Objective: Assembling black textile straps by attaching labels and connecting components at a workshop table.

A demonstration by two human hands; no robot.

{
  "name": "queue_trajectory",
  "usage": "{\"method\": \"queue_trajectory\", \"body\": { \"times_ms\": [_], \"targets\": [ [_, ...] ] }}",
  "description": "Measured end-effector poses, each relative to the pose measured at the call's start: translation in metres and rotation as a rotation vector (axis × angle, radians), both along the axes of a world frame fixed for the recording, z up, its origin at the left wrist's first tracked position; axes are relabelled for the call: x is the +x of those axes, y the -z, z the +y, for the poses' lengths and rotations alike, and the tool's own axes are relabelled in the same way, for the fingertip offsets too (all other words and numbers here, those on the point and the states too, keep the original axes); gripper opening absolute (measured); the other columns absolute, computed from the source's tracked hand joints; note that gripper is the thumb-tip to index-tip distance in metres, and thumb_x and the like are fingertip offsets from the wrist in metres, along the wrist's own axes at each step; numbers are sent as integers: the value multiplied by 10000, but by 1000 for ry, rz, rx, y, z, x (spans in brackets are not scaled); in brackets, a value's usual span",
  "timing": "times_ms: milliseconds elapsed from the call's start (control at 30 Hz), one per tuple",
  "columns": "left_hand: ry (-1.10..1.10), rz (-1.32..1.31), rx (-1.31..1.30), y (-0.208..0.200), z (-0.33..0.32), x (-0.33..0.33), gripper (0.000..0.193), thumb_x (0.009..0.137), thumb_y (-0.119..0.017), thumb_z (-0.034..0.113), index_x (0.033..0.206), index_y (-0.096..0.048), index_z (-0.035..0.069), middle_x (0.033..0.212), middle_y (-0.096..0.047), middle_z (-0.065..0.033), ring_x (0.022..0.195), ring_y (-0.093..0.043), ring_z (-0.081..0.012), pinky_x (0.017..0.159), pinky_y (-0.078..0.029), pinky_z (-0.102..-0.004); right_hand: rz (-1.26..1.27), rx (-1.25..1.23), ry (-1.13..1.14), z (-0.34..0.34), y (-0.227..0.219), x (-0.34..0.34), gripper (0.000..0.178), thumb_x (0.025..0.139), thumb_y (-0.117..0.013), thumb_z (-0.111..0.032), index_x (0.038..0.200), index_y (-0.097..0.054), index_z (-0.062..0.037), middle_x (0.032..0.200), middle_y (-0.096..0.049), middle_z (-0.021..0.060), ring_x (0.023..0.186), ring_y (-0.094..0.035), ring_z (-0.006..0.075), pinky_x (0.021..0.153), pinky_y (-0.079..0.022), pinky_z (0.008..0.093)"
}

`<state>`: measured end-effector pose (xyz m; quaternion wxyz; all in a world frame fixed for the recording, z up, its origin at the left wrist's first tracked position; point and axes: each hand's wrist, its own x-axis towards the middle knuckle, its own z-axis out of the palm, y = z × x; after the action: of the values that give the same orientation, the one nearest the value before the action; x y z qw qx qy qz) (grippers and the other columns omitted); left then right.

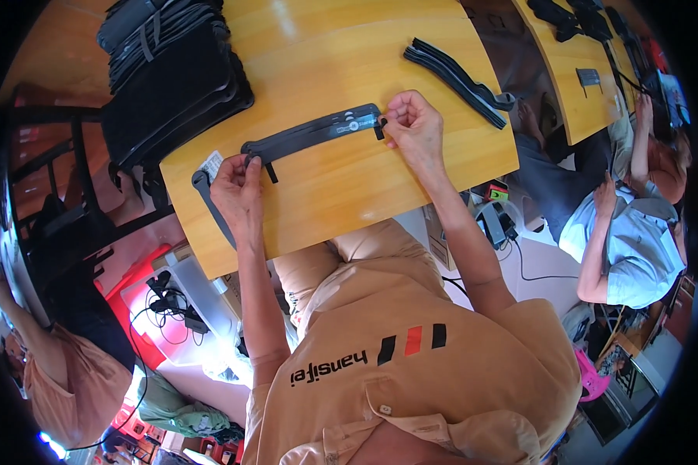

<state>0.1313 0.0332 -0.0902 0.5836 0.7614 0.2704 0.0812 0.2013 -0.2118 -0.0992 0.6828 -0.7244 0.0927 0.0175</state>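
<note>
A flat, dark grey folded fabric strip (306,139) with pale printing near its right end lies across the wooden table (349,203) in front of me. Two short black straps hang from its near edge, one by each end. My left hand (240,192) is closed on the strip's left end, thumb against fingers, beside one strap. At the other end, my right hand (417,133) pinches the corner next to the second strap. Another dark strip (214,208) lies at the table's left edge, partly behind my left hand, with a white label (211,163) by it.
Black folded fabric pieces (182,93) form a tall stack at the far left. A bundle of dark strips (457,81) lies at the far right. Below the table are a clear bin (217,310) and black cables (167,302). Co-workers sit at both sides, one at another table (585,112).
</note>
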Motion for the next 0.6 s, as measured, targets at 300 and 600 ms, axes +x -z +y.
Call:
{"method": "queue_trajectory", "body": {
  "times_ms": [300,600],
  "targets": [
    [-18,-12,25,2,-2,2,100,818,-633,80,849,-588,-3,602,-518,5,468,-412,-47,425,-318,-182,6,-38,6,2,1,1,166,690,-610,79,817,-547,-8,656,-560,24,525,-522,53,406,-443,208],
    [-14,27,45,-1,-2,2,119,826,-625,104,857,-587,-4,606,-515,7,464,-408,-46,424,-311,-181,3,-66,3,2,0,0,157,689,-608,79,808,-551,-7,648,-565,29,516,-525,57,404,-441,212]
  ]
}}
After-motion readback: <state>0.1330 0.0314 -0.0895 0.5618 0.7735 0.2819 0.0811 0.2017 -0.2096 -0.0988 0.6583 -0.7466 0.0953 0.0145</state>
